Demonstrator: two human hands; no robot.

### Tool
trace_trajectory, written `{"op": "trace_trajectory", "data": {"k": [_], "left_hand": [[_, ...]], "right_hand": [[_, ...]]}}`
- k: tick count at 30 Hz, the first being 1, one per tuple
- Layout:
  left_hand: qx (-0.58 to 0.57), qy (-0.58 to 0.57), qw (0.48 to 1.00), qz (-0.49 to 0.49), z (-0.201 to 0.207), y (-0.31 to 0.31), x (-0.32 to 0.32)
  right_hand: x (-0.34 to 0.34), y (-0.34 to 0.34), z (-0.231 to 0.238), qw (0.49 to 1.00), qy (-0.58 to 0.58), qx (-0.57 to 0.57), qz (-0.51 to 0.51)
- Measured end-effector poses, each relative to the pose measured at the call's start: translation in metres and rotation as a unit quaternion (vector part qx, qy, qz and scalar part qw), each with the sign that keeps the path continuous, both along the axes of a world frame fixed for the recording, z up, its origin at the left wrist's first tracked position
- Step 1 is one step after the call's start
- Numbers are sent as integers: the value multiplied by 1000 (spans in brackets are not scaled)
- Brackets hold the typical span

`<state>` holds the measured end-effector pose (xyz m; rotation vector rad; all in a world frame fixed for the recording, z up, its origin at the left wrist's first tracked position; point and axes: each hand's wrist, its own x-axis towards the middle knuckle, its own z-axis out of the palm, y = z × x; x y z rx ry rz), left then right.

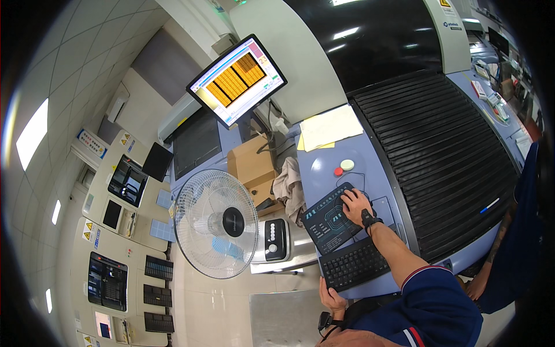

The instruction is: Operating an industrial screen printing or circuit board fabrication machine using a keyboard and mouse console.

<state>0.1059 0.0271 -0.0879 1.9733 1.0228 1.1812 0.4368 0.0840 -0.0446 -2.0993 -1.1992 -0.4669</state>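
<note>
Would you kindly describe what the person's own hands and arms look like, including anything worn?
The bare left hand has a black, watch-like wristband; the bare right hand has a dark, chunky wrist strap. The right arm has a short navy-blue fabric sleeve edged in red and white.

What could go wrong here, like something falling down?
The keyboard lies near the edge of the desk, so the left hand at its corner might nudge it off. The loose pen could roll off the ridged black cover. Air from the fan might lift the papers.
</note>
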Motion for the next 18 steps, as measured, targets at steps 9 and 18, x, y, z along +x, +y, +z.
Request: {"op": "trace_trajectory", "data": {"k": [9,18], "left_hand": [[-7,4,1000,-2,4,-1,1],[-3,1,1000,-7,3,0,0]], "right_hand": [[0,-1,0,1000,-4,-2,1],[2,0,-3,1000,4,2,6]]}}
